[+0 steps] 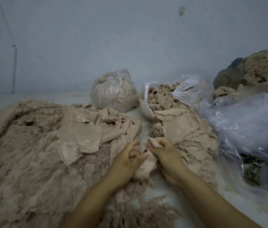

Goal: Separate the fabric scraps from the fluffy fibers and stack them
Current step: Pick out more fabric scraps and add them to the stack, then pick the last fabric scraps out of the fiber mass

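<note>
**Sorting under way; most of the mixed heap still to do**

Head view, the only one I have. I take the knotted clear plastic bag stuffed with beige fibre [114,92] as my landmark. Both hands work well in front of it, close to the camera. The left hand [126,163] and the right hand [164,155] both have their fingers curled round one pale beige fabric scrap with fluff clinging to it [144,167], held between them; I judge they are pulling fibre off it. The right hand's fingertips [156,143] also pinch a small tuft.

Progress, as I judge it: a fanned stack of flat beige fabric scraps [190,137] lies in front and to the right of the landmark, just beside the right hand, so a fair number are done. The broad heap of beige fluffy fibres [31,153], in front and to the left of the landmark, still carries several unsorted flat pieces [84,134] on top. An open clear bag of loose fibre [163,94] stands just right of the landmark.

Orientation: the held scrap's long axis runs from near the camera up toward the landmark, tilted slightly rightward. Its far end is bunched in the right hand; exact outline I cannot tell.
</note>
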A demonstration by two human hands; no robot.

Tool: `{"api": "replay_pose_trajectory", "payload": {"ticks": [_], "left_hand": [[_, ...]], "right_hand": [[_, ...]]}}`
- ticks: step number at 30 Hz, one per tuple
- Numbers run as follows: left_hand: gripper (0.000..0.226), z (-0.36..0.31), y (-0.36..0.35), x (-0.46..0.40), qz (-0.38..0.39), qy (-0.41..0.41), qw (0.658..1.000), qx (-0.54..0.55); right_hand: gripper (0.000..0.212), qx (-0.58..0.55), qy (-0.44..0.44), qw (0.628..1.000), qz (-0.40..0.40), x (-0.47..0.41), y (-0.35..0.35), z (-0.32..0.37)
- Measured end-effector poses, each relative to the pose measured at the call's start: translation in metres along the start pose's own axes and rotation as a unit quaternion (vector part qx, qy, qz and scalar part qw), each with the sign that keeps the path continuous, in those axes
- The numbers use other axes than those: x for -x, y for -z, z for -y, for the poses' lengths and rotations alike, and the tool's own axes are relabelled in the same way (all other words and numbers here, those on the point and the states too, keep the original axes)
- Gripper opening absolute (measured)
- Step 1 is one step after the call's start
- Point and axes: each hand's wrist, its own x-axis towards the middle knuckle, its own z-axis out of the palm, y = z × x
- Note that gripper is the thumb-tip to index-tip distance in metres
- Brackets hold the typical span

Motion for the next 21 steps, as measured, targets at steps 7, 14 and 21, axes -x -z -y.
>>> {"api": "replay_pose_trajectory", "payload": {"ticks": [7,14,21], "left_hand": [[0.033,-0.005,0.000,0.002,-0.015,0.005,0.996,0.093],[0.016,-0.002,-0.009,-0.002,-0.107,0.017,0.985,0.130],[0.026,-0.003,-0.009,-0.004,-0.131,0.057,0.969,0.201]], "right_hand": [[0.021,0.034,0.039,0.997,-0.055,-0.001,0.004,-0.001],[0.034,0.123,0.110,0.985,-0.052,0.000,-0.001,-0.006],[0.016,-0.002,-0.008,1.000,-0.019,0.004,-0.006,-0.013]]}}
